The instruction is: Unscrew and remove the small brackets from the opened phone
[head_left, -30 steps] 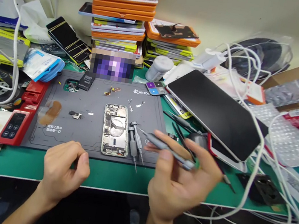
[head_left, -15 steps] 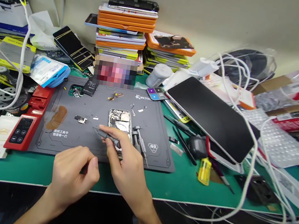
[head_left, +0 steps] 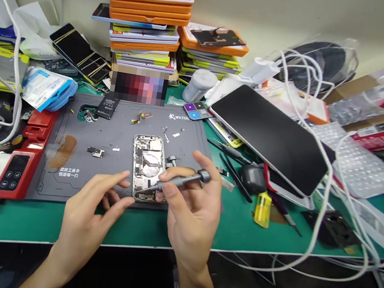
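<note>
An opened phone (head_left: 151, 171) lies face up on the dark grey work mat (head_left: 121, 127), its inner parts exposed. My right hand (head_left: 194, 208) grips a grey precision screwdriver (head_left: 186, 181), its tip pointing left over the lower end of the phone. A second tool, mostly hidden behind my right fingers, shows only its round cap (head_left: 172, 160). My left hand (head_left: 95, 204) is at the phone's lower left, fingers apart and curved, with nothing visible in them. Left of the phone lie a small metal phone part (head_left: 95, 152) and a tiny white piece (head_left: 116, 149).
A phone battery (head_left: 107, 106) and small flex parts (head_left: 142, 117) lie on the mat's far half. A red device (head_left: 15, 175) borders it at left. Right are a large black screen (head_left: 269, 142), a yellow bottle (head_left: 262, 210) and looping white cables (head_left: 324, 210). Stacked boxes (head_left: 150, 11) stand behind.
The screwdriver has swung round in my right hand, its tip now over the phone's lower end. My left hand has opened from a loose fist and moved nearer the phone. The view has shifted slightly.
</note>
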`<state>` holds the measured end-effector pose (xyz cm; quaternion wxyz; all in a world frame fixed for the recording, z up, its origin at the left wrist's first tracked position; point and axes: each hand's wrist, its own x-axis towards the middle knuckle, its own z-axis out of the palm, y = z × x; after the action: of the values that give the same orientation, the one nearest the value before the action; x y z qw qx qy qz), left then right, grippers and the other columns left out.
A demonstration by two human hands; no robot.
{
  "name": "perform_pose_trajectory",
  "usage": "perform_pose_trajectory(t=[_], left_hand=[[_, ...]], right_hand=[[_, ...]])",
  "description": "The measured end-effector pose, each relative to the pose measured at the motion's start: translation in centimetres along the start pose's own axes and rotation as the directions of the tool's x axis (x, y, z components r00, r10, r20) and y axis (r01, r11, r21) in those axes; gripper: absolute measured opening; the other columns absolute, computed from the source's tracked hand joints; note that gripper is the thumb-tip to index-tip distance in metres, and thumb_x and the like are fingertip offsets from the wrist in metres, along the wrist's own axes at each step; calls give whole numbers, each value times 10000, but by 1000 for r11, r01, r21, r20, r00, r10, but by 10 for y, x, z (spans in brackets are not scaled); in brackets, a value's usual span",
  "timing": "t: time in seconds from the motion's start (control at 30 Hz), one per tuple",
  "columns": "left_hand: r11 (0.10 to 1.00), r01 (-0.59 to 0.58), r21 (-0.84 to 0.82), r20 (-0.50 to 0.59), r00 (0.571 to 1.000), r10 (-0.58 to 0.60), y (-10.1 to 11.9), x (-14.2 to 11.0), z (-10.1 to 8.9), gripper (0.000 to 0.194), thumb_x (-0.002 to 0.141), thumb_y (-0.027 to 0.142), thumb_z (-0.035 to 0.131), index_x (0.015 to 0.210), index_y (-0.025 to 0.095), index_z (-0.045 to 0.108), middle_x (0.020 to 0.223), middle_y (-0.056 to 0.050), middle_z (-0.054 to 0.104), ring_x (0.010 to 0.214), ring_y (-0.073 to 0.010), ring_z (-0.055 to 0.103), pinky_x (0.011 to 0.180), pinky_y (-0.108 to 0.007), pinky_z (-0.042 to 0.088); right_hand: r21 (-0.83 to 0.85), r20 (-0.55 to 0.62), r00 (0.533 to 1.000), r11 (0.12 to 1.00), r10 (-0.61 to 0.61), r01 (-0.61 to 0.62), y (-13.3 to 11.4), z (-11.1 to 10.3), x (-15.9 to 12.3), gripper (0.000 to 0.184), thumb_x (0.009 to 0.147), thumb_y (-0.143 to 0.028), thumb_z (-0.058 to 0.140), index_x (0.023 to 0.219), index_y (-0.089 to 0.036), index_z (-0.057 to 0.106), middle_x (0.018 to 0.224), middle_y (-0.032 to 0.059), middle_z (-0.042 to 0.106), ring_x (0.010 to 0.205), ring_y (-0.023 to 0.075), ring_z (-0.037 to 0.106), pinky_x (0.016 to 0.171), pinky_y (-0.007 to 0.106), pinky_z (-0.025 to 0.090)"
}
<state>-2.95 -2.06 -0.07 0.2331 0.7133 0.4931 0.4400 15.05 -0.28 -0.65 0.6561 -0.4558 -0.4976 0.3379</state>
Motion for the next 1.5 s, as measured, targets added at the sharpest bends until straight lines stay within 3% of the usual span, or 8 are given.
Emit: perform_pose_trajectory(t=[0.1, 0.27, 0.47, 0.73, 1.5], left_hand=[[999, -21, -33, 52, 998, 22, 2, 1, -2, 320, 1079, 197, 709, 1387, 284, 717, 1143, -19, 811, 921, -121, 775, 827, -240, 648], [995, -94, -28, 37, 995, 95, 4, 2, -4, 184, 1049, 124, 727, 1180, 238, 789, 1059, -4, 843, 937, -129, 809, 861, -227, 655], [991, -130, -15, 14, 991, 130, 4, 1, -4, 199, 1038, 88, 731, 1165, 224, 799, 1071, 7, 853, 934, -98, 809, 878, -189, 650], [988, -151, -27, 9, 989, 151, 3, -1, -4, 257, 1009, 58, 758, 1184, 237, 818, 1110, 11, 865, 972, -114, 820, 887, -218, 663], [980, -186, -77, -5, 983, 186, 4, 0, -2, 309, 981, 11, 761, 1208, 216, 802, 1101, -3, 859, 957, -126, 799, 836, -269, 640]], right_hand=[[67, 48, 998, 997, 41, -45, -2, -2, 0, 525, 1038, -225, 672, 1526, -306, 496, 980, 17, 781, 854, 181, 772, 678, 290, 676], [195, 96, 985, 968, 143, -160, -8, -3, -1, 504, 1025, -213, 706, 1489, -309, 534, 996, 18, 783, 874, 177, 776, 739, 314, 684], [302, 122, 970, 923, 209, -237, -10, -4, -2, 504, 1028, -190, 722, 1482, -350, 574, 1029, 7, 801, 912, 155, 766, 791, 288, 673], [339, 152, 955, 894, 256, -294, -9, -6, 0, 485, 1024, -228, 743, 1465, -354, 588, 1027, 6, 804, 810, 133, 711, 713, 250, 652], [386, 187, 924, 840, 333, -381, -11, -8, 4, 485, 997, -246, 776, 1443, -324, 603, 988, -4, 793, 779, 119, 713, 672, 226, 649]])
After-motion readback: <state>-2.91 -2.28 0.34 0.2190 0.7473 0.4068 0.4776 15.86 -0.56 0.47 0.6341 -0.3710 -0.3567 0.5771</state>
